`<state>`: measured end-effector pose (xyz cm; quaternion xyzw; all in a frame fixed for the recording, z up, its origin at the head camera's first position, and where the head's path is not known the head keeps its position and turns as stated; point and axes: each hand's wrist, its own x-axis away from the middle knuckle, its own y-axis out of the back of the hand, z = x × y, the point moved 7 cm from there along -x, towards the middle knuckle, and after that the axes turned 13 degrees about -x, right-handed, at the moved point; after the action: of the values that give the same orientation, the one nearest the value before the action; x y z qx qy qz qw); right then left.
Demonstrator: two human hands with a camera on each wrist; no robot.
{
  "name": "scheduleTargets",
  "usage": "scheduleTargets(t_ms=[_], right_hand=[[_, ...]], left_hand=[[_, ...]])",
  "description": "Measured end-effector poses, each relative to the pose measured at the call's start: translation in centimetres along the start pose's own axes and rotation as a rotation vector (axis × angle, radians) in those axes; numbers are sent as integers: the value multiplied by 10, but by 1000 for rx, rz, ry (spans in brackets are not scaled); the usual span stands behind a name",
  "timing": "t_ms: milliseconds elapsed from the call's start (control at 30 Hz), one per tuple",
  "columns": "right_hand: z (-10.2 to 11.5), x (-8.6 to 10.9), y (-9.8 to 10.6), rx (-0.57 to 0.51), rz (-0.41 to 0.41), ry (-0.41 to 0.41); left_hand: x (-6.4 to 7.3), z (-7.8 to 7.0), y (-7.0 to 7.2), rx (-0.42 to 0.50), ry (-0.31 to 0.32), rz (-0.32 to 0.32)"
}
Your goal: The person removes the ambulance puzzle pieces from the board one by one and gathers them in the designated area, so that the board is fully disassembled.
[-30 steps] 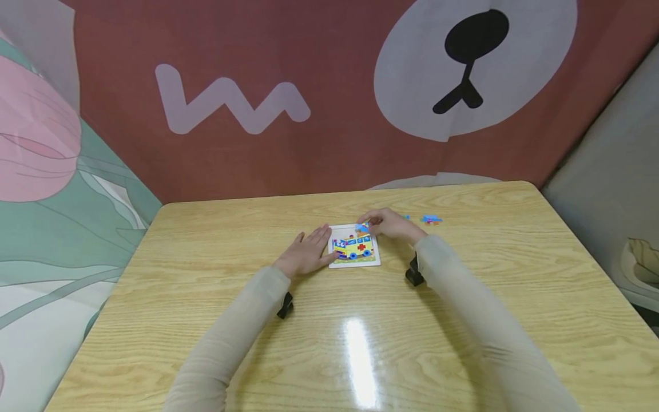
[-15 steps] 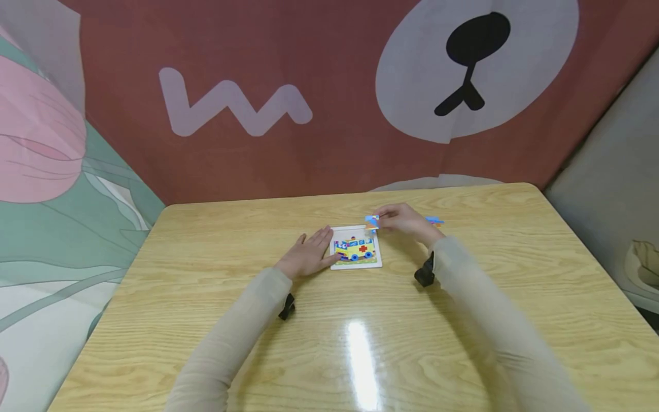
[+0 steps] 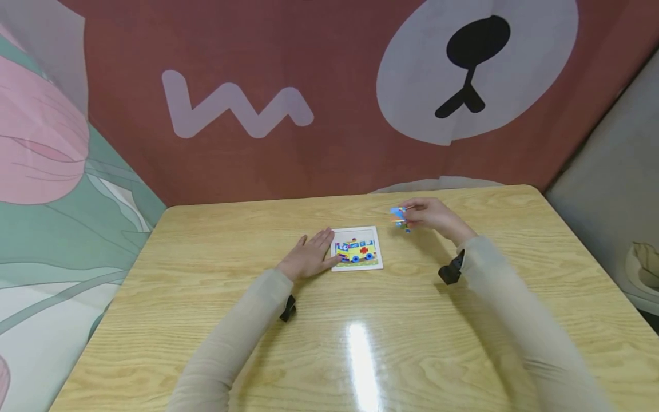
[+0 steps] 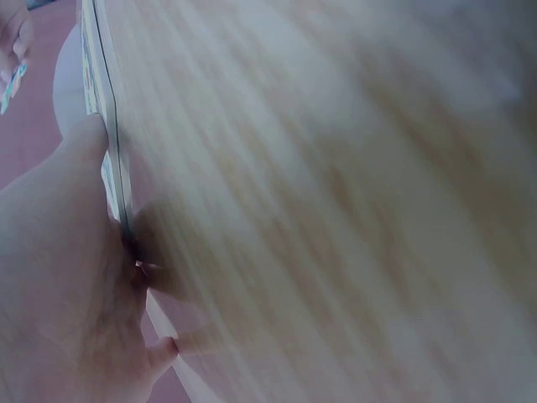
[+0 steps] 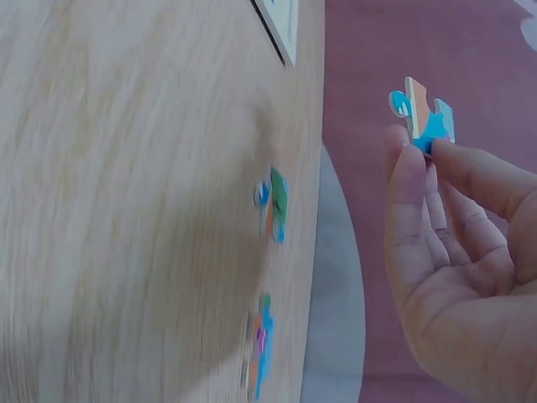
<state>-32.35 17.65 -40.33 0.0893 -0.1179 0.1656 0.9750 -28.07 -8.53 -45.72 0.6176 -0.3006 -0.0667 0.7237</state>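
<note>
A white-framed jigsaw puzzle (image 3: 355, 269) lies on the table, its lower half filled with a yellow ambulance picture and its upper part bare white. My left hand (image 3: 309, 255) rests at the frame's left side, fingers straight, thumb reaching over the lower left edge; the left wrist view shows the thumb (image 4: 88, 138) on the rim. Between thumb and fingertips, my right hand (image 3: 437, 217) pinches a blue and orange puzzle piece (image 5: 430, 126), held above the table to the right of the frame. Below it lies a loose puzzle piece (image 5: 273, 204) with green and blue.
More loose puzzle pieces (image 5: 261, 348) lie farther right on the table, hidden behind my right hand in the head view. The wooden table (image 3: 206, 240) ends at the back against a reddish-brown cloth (image 3: 257, 166) with a bear print.
My right hand has lifted the puzzle piece off the frame's upper right corner and carried it to the right. The left hand has stayed at the frame.
</note>
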Motion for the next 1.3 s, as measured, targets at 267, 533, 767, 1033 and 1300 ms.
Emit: scheduleTargets(t_ms=[267, 533, 767, 1033, 1300], right_hand=[[-3, 8, 27, 37, -32, -14], [-12, 13, 47, 37, -46, -42], [-19, 19, 60, 67, -58, -63], [-29, 22, 77, 62, -91, -82], [-37, 28, 93, 0, -132, -76]], left_hand=[[-1, 0, 0, -7, 2, 0], [0, 1, -1, -10, 2, -3], [1, 0, 1, -8, 2, 9], [1, -1, 1, -1, 3, 11], [0, -1, 1, -10, -2, 10]])
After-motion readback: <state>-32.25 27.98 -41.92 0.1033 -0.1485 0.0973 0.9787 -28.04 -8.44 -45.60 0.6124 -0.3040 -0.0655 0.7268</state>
